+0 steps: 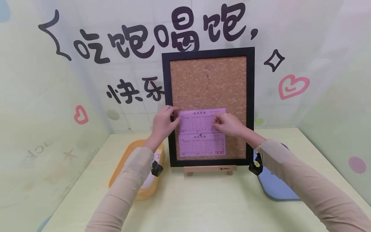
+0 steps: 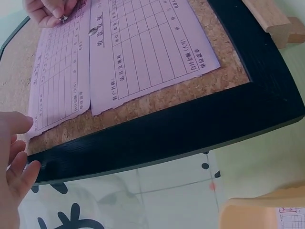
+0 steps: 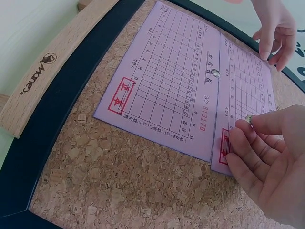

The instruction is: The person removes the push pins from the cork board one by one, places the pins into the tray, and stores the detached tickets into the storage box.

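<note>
A black-framed cork board [image 1: 211, 83] stands upright on a wooden easel [image 1: 210, 169]. Two pink printed slips lie on it. The lower slip [image 1: 201, 146] is fixed by a silver pin [image 3: 215, 73] at its top edge. My left hand [image 1: 165, 120] rests its fingers on the left edge of the upper slip [image 1: 200, 120], beside the frame. At that slip's right part, my right hand [image 1: 229, 124] pinches a small silver pushpin [image 3: 249, 118] between thumb and forefinger against the paper. The left wrist view shows my left hand's fingers [image 2: 19, 167] lying straight along the frame.
A yellow tray [image 1: 136, 167] with paper slips sits on the table left of the board. A blue-grey tray [image 1: 275, 190] lies to the right, partly under my right sleeve. A patterned wall with large black characters stands close behind the board.
</note>
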`<state>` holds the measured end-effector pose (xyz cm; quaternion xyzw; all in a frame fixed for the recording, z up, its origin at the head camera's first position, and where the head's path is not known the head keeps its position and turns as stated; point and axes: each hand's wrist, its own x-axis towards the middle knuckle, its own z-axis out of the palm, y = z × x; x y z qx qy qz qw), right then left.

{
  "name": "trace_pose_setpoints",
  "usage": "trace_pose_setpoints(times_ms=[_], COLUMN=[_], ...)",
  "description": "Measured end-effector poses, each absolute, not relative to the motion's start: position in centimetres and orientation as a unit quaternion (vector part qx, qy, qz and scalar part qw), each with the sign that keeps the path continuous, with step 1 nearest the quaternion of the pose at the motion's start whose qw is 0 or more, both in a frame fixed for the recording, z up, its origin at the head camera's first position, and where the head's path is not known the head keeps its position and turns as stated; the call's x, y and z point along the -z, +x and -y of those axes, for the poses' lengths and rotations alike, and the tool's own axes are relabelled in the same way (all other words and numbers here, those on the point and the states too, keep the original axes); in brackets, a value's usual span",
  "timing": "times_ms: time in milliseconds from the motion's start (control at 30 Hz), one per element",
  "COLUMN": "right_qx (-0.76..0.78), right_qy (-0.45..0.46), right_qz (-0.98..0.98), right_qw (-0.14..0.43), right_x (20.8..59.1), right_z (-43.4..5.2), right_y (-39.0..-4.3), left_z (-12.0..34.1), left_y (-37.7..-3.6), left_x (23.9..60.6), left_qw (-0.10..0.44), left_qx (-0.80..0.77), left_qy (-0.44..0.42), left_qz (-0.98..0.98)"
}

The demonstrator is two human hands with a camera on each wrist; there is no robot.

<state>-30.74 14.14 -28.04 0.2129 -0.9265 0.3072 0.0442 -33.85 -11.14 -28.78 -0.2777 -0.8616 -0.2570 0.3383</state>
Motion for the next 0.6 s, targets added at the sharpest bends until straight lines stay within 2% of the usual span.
trace_pose_setpoints(times_ms=[600], right_qx=[-0.305], right_qy=[0.206], right_qz=[0.929], right_qw=[0.037], right_x=[27.84], right_z=[-13.91], right_y=[-30.54], left_z=[10.98], left_y=[-34.16], left_x=[28.52], left_qw=[0.309], left_qx=[0.245], left_qy=[-0.269], left_qz=[0.879])
